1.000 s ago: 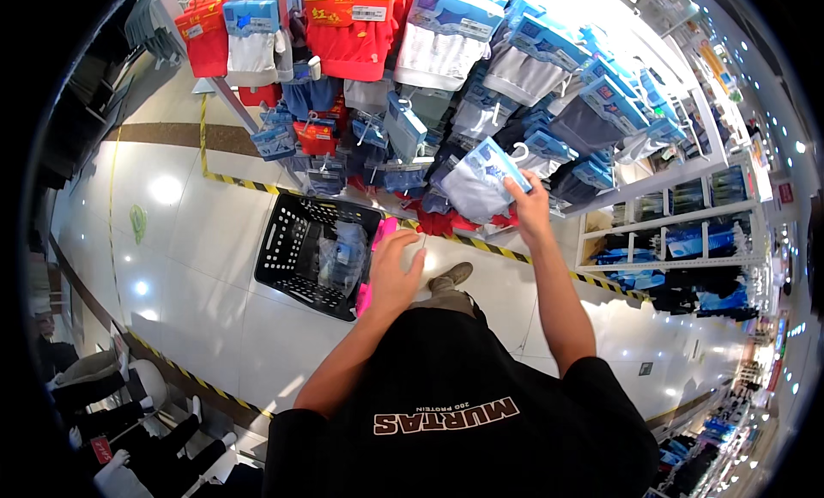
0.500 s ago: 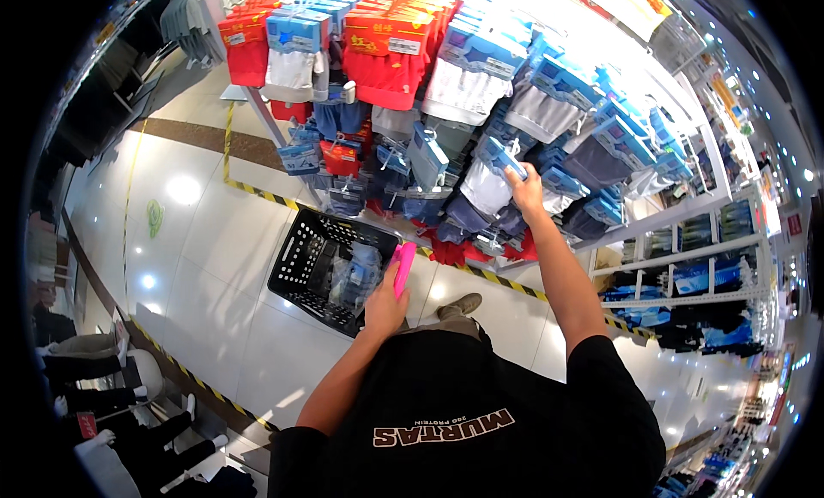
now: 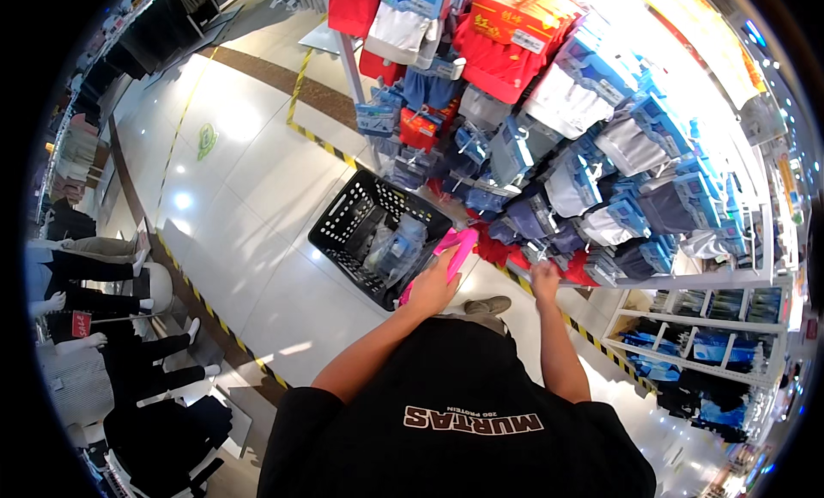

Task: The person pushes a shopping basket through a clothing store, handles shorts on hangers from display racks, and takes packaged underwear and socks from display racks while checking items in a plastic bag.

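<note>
My left hand (image 3: 434, 285) is closed round the pink handle (image 3: 463, 245) of a black perforated shopping basket (image 3: 348, 215). Clear plastic packs (image 3: 402, 247) with bluish contents lie inside the basket. Low in front of the rack, beside hanging red garments (image 3: 493, 246), is my right hand (image 3: 544, 283) with its fingers curled in. Whatever it may hold is hidden. Above it hang several packs of white, grey and blue underwear on blue header cards, among them a white one (image 3: 566, 193).
Red packs (image 3: 506, 48) hang higher on the display rack. A lower shelf unit (image 3: 695, 352) with dark and blue packs stands to the right. Yellow-black tape (image 3: 215, 305) marks the pale tiled floor. Mannequins in dark trousers (image 3: 86, 279) stand at the left.
My right hand has left the blue-carded white pack and come down toward me, its fingers now curled. The view has swung left, so the rack and basket appear further right.
</note>
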Motion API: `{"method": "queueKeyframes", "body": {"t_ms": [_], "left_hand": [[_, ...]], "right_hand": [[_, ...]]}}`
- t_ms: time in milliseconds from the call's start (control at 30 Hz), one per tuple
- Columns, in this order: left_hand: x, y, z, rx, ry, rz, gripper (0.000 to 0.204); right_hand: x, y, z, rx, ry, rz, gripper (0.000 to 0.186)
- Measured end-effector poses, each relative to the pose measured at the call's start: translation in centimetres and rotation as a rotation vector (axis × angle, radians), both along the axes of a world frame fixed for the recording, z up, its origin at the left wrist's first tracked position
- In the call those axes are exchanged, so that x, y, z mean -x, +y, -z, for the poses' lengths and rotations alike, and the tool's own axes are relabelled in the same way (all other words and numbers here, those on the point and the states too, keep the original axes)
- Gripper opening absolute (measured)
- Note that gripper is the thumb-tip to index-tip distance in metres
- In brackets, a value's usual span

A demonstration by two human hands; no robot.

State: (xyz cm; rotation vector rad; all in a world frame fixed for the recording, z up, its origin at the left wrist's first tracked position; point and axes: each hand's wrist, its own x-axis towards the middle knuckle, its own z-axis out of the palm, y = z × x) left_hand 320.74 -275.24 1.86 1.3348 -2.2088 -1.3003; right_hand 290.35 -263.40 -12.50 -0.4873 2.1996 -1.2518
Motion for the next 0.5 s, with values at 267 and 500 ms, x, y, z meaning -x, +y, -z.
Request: {"method": "queueKeyframes", "body": {"t_ms": [267, 500], "left_hand": [[0.9, -1.2, -0.5, -0.119, 0.004, 0.043, 0.065], [1.8, -1.3, 3.9, -0.129, 0.139, 0.075, 0.063]], "right_hand": [[-9.5, 16.6, 7.8, -0.524, 0.005, -0.228, 0.049], [-6.4, 15.5, 5.0, -0.459, -0.025, -0.160, 0.037]]}}
